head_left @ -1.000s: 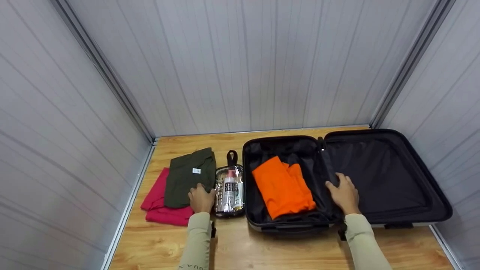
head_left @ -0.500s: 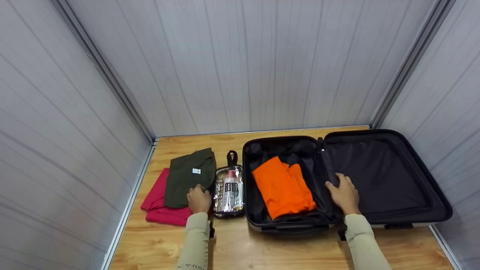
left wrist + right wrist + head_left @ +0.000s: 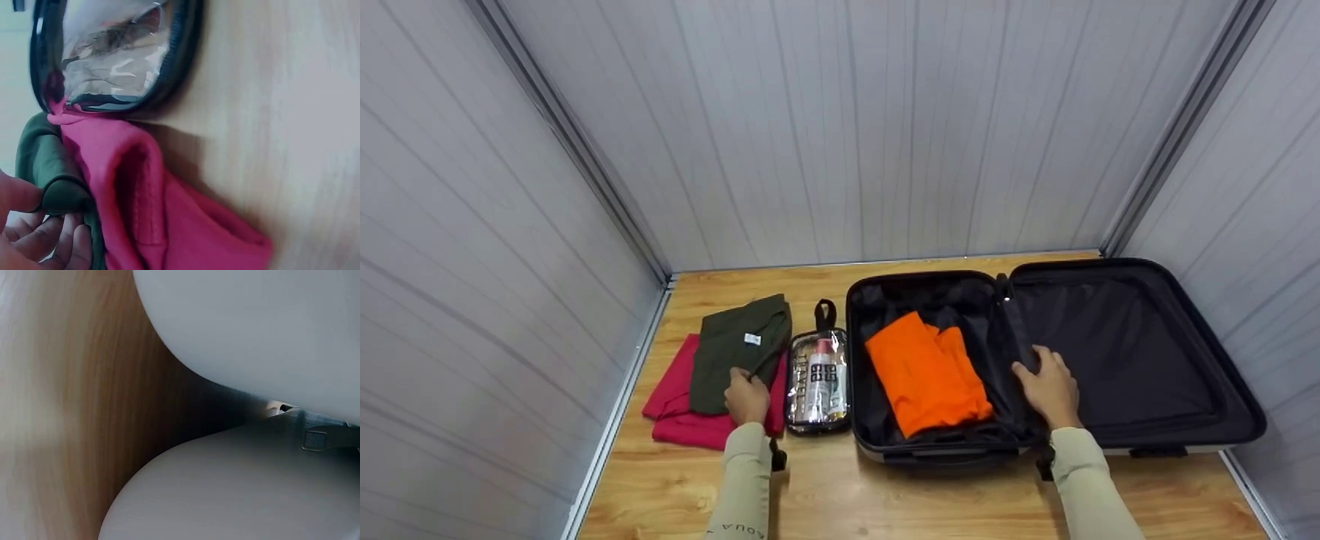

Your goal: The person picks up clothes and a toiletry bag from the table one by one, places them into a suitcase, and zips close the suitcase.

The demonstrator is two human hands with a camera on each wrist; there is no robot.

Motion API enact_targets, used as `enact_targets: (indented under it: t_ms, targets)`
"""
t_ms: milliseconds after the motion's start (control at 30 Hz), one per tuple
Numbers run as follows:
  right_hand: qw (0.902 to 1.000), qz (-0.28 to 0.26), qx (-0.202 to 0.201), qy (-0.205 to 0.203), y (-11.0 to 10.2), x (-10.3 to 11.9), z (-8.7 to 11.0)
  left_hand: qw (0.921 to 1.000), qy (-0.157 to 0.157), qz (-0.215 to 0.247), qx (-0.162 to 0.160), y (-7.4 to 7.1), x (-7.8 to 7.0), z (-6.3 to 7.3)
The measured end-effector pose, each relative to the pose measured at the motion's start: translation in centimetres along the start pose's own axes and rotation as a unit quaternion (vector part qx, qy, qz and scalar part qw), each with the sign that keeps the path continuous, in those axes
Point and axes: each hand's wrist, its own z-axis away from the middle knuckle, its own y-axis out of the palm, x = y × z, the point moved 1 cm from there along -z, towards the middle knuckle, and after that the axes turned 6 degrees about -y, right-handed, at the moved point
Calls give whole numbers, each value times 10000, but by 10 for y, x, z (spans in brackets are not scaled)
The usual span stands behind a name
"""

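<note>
In the head view my left hand [image 3: 748, 397] pinches the near right corner of a folded dark green garment [image 3: 727, 352] and lifts it slightly. The left wrist view shows the thumb on top of the green cloth [image 3: 64, 194] and the fingers beneath. Under it lies a folded crimson garment [image 3: 690, 431]. My right hand [image 3: 1050, 386] grips the middle edge of an open black-lined suitcase [image 3: 1005, 405], thumb to the left and fingers to the right. A folded orange garment [image 3: 926, 375] lies in the suitcase's left half.
A clear toiletry bag [image 3: 817, 382] with bottles stands between the clothes and the suitcase. The suitcase's right half [image 3: 1117, 352] lies flat on the wooden floor [image 3: 870, 495]. Pale panel walls [image 3: 885, 135] close in the back and sides. The right wrist view shows white shells [image 3: 253, 326].
My left hand has drawn back to the left with the green garment's corner, folding it over and uncovering more crimson cloth beneath. The right hand stays on the suitcase edge.
</note>
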Motion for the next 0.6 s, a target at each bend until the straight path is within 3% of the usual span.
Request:
enact_targets:
  t_ms: [167,300,600]
  targets:
    - [10000,-27,80,53,0,0,1,9987,-212,457,-14,2,4,-3]
    - [9999,-24,118,74,0,0,1,9986,-170,502,89,4,6,-3]
    - [10000,-8,70,21,-1,0,0,9983,460,67,338,9,4,0]
